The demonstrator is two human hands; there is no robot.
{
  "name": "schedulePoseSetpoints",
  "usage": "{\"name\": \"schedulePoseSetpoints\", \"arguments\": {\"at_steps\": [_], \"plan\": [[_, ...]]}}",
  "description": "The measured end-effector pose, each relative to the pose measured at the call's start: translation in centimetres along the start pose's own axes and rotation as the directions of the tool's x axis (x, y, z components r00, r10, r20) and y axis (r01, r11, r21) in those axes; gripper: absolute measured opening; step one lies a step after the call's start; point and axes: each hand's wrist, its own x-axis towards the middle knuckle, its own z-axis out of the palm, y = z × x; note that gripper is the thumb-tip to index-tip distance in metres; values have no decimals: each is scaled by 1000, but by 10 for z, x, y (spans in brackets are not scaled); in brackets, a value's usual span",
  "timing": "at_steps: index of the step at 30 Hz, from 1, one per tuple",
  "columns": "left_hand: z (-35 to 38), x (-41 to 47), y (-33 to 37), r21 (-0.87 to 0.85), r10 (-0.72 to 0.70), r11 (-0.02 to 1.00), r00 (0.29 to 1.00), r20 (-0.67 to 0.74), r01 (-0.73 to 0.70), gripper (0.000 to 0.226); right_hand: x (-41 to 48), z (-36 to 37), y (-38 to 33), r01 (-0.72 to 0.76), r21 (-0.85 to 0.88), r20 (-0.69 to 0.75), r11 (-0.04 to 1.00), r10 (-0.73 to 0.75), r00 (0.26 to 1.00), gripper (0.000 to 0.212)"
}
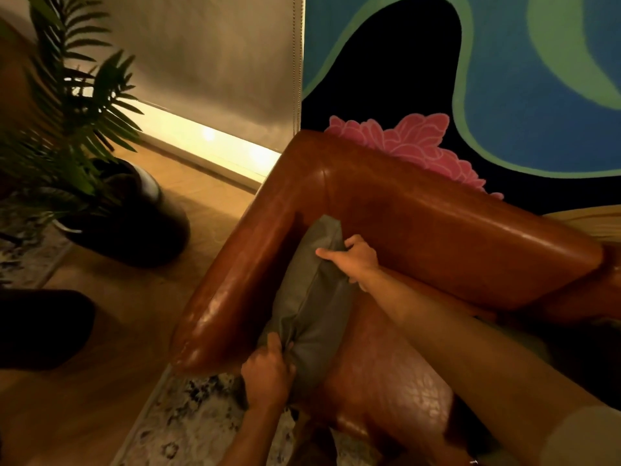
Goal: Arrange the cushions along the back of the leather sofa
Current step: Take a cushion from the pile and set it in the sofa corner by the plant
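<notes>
Brown leather covers the sofa (pixel 437 223), which fills the middle and right of the frame. Its back runs from the middle toward the right edge, and its arm runs down toward the lower middle. The leather looks shiny.

One grey-green cushion (pixel 312 307) stands on its edge on the seat. It is pressed against the inside of the sofa arm, with its far end tucked in the corner where the arm meets the back.

The right hand (pixel 354 258) is closed on the far top edge of the cushion, with the fingers curled over it. The bare arm reaches in from the lower right of the frame. The left hand (pixel 268 368) is closed on the near end of the cushion and bunches the cloth in its grip. It comes up from the bottom middle.

A leafy green plant (pixel 67 105) in a dark pot (pixel 134 230) sits on the wooden floor (pixel 134 314) at the left of the frame. A patterned rug (pixel 188 422) lies on the floor at the bottom, under the front of the sofa. Behind the sofa, at the upper right, the wall (pixel 504 79) is painted with blue, green, black and pink shapes. A pale blind (pixel 208 52) hangs at the top middle, with a bright strip of light below it.
</notes>
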Motion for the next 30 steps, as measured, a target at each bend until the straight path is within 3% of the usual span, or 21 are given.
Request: {"name": "schedulePoseSetpoints", "arguments": {"at_steps": [8,11,13,15,17,21,24,27,30], "plan": [[6,10,-2,-27,-26,999,999,-38,25,53,6,13,21,-8,-43,60,999,11,998,98],[-1,22,5,-84,-42,996,992,-116,33,95,5,27,18,44,-88,100,995,-35,994,106],[-15,30,24,-49,29,998,985,-173,-38,124,2,37,17,45,-98,116,994,-33,993,126],[-22,39,49,89,190,980,969,-161,-177,133,1,43,15,53,-103,111,993,-42,993,142],[-19,47,62,219,267,943,962,-50,-250,142,1,45,12,62,-89,130,994,-51,990,141],[-6,52,40,241,141,958,987,79,-156,158,6,33,12,115,-149,213,982,-82,974,116],[-11,47,21,45,-16,999,993,116,10,157,7,17,25,116,-185,250,976,-68,966,100],[-14,40,4,-149,-148,973,975,168,173,154,1,-2,45,85,-179,266,980,-35,963,100],[-15,43,6,-165,-211,956,960,182,241,156,-4,-23,79,80,-200,246,976,-28,969,98]]}}
